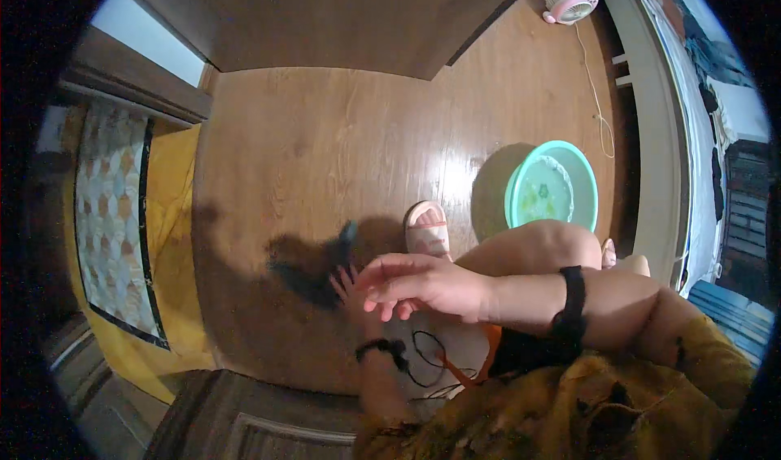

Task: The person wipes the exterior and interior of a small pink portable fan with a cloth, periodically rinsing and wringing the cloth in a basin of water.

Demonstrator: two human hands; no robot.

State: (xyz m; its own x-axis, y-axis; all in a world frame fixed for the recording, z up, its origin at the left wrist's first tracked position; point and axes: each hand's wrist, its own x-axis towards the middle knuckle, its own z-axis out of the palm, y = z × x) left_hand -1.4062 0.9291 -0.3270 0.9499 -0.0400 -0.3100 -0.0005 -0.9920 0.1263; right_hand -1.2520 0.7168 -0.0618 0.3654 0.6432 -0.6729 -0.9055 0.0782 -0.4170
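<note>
My right hand reaches leftward across my lap, its fingers loosely curled and apart, with nothing visible in it. Just behind and below it is my left hand, partly hidden by the right one, its visible fingers spread. A blurred dark teal item lies or hangs beside the left fingertips over the floor. Whether the left hand touches it, I cannot tell. Each forearm wears a black strap. A sandal on my foot shows beyond the right hand.
A mint-green plastic basin with sudsy water stands beyond my knee. A pink and white fan with a trailing cord sits at the far right, beside a bed frame. A brown door and a patterned mat border the wood floor.
</note>
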